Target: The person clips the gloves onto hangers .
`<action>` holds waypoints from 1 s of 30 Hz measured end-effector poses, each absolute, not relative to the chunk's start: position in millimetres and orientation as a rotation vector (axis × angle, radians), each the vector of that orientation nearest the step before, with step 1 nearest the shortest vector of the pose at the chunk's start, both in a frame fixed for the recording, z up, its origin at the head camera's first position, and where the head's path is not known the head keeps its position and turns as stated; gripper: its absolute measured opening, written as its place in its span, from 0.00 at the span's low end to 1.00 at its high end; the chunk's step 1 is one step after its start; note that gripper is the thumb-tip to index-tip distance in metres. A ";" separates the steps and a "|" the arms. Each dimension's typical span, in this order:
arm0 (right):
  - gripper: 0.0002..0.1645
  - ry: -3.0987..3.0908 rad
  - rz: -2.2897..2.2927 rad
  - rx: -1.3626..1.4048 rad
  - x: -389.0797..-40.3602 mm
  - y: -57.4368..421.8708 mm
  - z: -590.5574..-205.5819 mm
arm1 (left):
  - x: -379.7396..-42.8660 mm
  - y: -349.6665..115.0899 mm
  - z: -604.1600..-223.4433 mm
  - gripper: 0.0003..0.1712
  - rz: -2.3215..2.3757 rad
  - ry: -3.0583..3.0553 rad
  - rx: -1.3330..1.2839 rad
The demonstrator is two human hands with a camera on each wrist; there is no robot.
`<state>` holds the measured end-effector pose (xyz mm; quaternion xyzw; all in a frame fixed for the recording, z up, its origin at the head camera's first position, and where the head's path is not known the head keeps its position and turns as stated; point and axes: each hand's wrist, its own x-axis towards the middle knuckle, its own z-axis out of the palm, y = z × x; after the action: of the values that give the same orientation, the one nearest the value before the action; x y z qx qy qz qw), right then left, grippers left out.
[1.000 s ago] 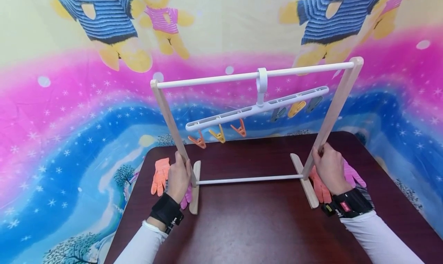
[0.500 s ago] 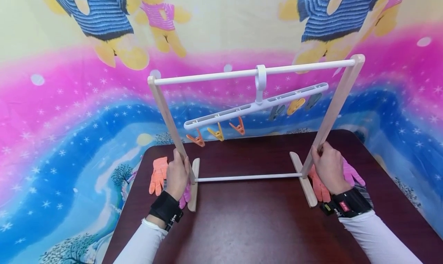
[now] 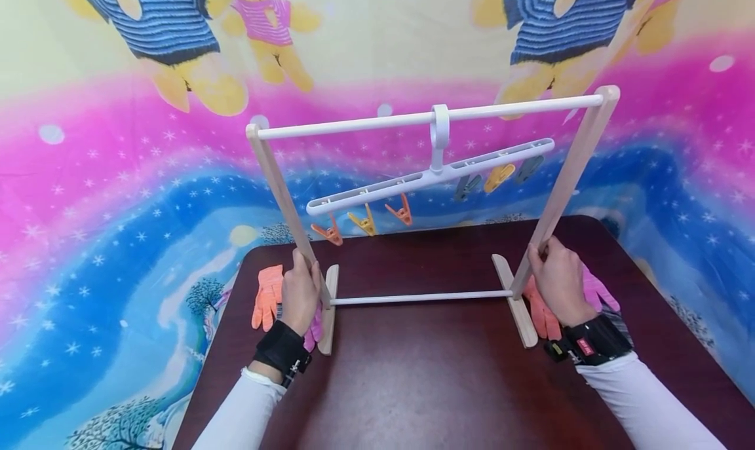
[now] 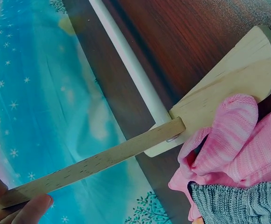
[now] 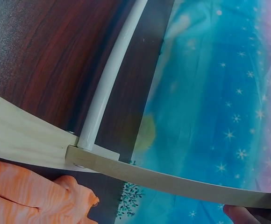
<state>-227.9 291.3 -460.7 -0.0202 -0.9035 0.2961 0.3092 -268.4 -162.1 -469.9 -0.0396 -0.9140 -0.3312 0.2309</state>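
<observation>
A small drying rack with wooden posts and a white top bar (image 3: 354, 126) stands on the table. My left hand (image 3: 301, 296) grips its left post (image 3: 277, 181); the fingers also show at the lower left of the left wrist view. On the other side, my right hand (image 3: 559, 283) holds the right post (image 3: 573, 178) low down. From the top bar hangs a white clip hanger (image 3: 383, 191), tilted with its right end higher. Several clothespins dangle from it, among them an orange clothespin (image 3: 399, 209), a yellow clothespin (image 3: 499, 177) and a grey clothespin (image 3: 529, 168).
Beside the left foot lie an orange glove (image 3: 269, 296) and a pink glove with a grey cuff (image 4: 247, 154). By the right foot are another orange glove (image 5: 32, 196) and a pink glove (image 3: 598, 291). A patterned cloth (image 3: 147, 240) hangs behind the dark table (image 3: 413, 378).
In the head view the rack, hands and backdrop shift slightly up and left together. Both hands keep their hold on the posts.
</observation>
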 end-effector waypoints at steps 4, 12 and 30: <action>0.14 -2.388 0.775 -0.054 -229.6 290.7 -460.4 | -269.2 -163.1 -469.3 0.12 -0.922 -2.531 -0.097; 0.14 -2.416 0.809 -0.035 -229.9 294.0 -457.2 | -270.6 -160.6 -468.8 0.11 -0.903 -2.530 -0.094; 0.14 -2.416 0.809 -0.046 -234.1 294.7 -456.6 | -272.8 -161.4 -468.1 0.12 -0.950 -2.526 -0.091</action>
<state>-234.1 294.7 -456.6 -0.0171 -0.9066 0.3037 0.2924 -272.8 -161.4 -468.1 -0.0329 -0.9127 -0.3433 0.2190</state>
